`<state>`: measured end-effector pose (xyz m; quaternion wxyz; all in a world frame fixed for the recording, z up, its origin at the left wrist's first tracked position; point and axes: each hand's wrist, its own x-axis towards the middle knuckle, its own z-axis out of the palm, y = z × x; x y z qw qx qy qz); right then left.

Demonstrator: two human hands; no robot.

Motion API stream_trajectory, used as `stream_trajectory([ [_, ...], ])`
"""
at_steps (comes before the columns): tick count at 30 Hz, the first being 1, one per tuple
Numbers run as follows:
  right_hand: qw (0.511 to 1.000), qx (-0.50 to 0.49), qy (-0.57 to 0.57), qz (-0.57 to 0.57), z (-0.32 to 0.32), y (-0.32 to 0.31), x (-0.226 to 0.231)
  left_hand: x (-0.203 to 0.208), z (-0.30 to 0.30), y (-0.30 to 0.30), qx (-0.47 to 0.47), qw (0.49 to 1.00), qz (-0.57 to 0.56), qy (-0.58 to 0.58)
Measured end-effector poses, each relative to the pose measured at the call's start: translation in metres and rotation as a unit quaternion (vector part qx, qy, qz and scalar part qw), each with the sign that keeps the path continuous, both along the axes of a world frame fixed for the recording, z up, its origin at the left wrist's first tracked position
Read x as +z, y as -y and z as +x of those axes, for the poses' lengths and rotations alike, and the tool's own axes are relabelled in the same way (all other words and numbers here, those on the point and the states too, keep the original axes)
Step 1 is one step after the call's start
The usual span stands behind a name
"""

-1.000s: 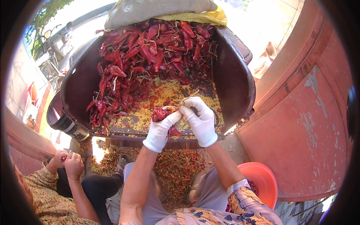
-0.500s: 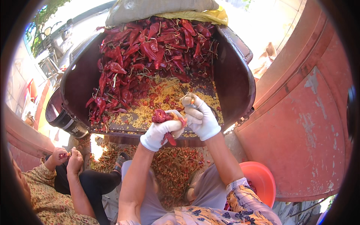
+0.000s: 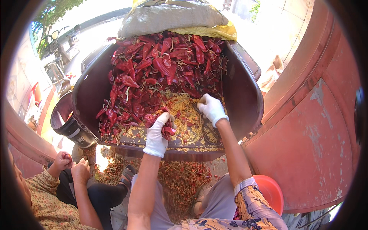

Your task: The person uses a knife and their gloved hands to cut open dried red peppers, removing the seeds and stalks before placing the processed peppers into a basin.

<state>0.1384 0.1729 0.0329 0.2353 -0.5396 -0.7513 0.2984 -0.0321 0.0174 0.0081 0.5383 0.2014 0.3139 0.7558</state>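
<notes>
Several dried red chili peppers [image 3: 168, 132] are bunched in my left hand [image 3: 157, 134], its white-gloved fingers wrapped round them above the front edge of a dark red bin [image 3: 245, 99]. My right hand [image 3: 212, 110], also in a white glove, is over the right part of the bin with its fingers bent down; what they hold, if anything, is hidden. A dark, curved, loop-shaped thing [image 3: 208, 135] lies just below that hand. Yellow pepper seeds [image 3: 180, 111] are strewn over the bin floor. Behind them rises a heap of dried red chili peppers [image 3: 153, 65].
A grey and yellow sack [image 3: 172, 17] lies over the bin's far end. At left, a black bucket [image 3: 73, 128] stands beside the bin, and a co-worker's hands [image 3: 73, 166] hold something red. Stems and scraps [image 3: 172, 184] litter the ground. An orange-red basin [image 3: 270, 191] is at my right.
My right hand has moved away from my left, forward and right over the seeds; the small orange bit at its fingertips no longer shows. My left hand keeps the peppers. The view has shifted slightly.
</notes>
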Motion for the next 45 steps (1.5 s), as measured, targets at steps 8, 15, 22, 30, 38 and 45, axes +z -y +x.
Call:
stream_trajectory([
  [8,0.976,-0.059,0.143,0.152,-0.028,-0.058,-0.031,0.001,0.006,-0.003,0.002,0.998,-0.058,0.028],
  [15,0.984,-0.085,0.02,0.157,-0.023,-0.008,-0.001,0.001,0.008,0.001,0.052,0.993,-0.012,-0.101],
  [22,0.963,0.181,-0.186,-0.073,0.0,0.068,0.036,0.015,0.01,0.003,0.268,0.684,0.13,-0.666],
  [30,0.916,0.164,-0.347,-0.114,-0.007,0.079,0.041,0.017,0.016,0.007,0.115,0.921,0.046,-0.37],
  [38,0.931,0.192,-0.303,0.065,-0.02,0.095,0.03,0.017,0.013,0.014,-0.026,0.974,0.001,-0.225],
  [45,0.822,0.162,-0.484,-0.25,-0.017,0.104,0.033,0.024,0.012,0.022,-0.106,0.991,0.031,-0.071],
])
